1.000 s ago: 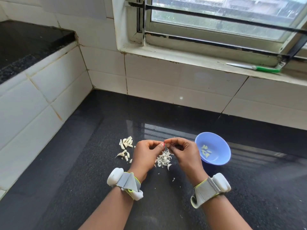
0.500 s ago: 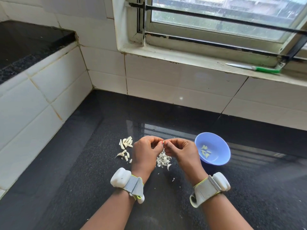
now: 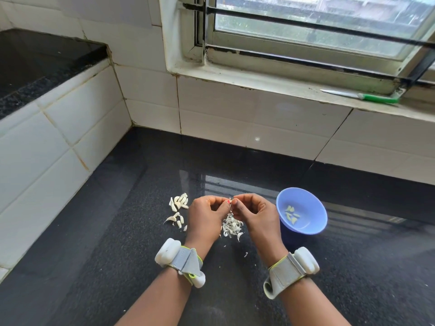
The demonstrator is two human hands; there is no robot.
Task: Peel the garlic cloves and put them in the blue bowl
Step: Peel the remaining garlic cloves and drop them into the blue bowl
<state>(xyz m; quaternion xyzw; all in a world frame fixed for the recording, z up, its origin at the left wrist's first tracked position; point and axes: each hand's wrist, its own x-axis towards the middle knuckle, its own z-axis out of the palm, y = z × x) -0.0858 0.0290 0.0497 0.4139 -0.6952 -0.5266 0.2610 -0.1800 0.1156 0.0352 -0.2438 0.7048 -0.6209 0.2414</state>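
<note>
Garlic clove (image 3: pixel 230 203) pinched by both hands (fingertips touching), blue bowl (image 3: pixel 313 205) beside.

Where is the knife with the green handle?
The knife lies on the windowsill at the upper right of the head view, far behind the blue bowl.

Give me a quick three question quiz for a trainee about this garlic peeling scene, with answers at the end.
1. True or false: the round blue plastic bowl holds peeled cloves.
2. Which lies directly under the hands: A) the heap of papery white skins, or B) the pile of unpeeled garlic cloves?
3. Where does the green-handled knife lie?

Key: 1. True. 2. A. 3. On the window sill, unused. The left hand and right hand pinch one clove with their fingers.
</note>
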